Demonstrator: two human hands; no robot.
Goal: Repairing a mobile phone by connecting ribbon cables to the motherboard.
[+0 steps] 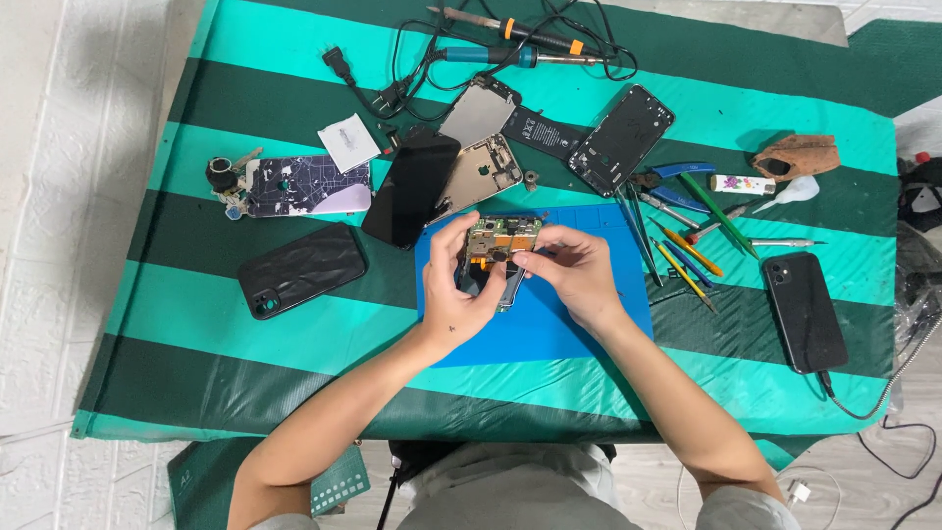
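My left hand (pixel 457 292) grips an opened phone body (pixel 500 238), its green and gold circuit board facing up, above a blue work mat (pixel 549 324). My right hand (pixel 577 275) holds the phone's right side, fingertips pinched at the board's lower edge. Whether a small tool or part sits between those fingertips is unclear. Both hands meet over the upper middle of the mat.
The green striped table (pixel 196 294) carries a black phone case (pixel 300 268), a patterned back cover (pixel 309 185), a black screen (pixel 412 188), opened phone frames (pixel 621 138), soldering irons (pixel 510 34), screwdrivers and tweezers (pixel 687 245), and a black phone (pixel 805 310) on a cable.
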